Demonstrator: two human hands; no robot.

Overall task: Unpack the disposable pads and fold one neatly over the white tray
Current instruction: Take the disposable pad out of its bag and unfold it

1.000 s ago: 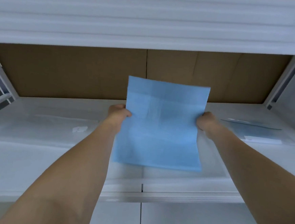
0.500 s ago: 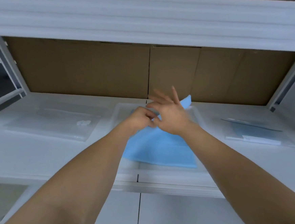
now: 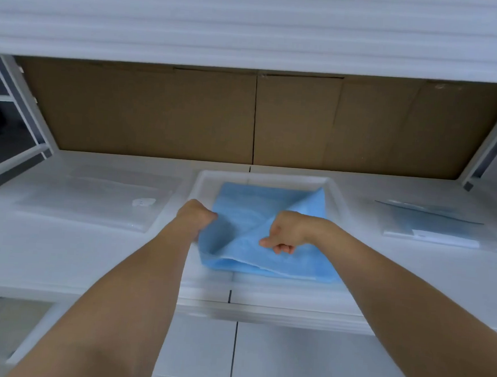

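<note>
Fingers pinching blue pad — diagonal fold, over white tray

A single head-worn camera gave the only view, so no second view shared anything with it. It looked forward and down into a white shelf backed by cardboard, the upper shelf board filling the top. Both forearms reached in from the lower edge, close to the lens, and the wide angle bent the shelf edges
</note>
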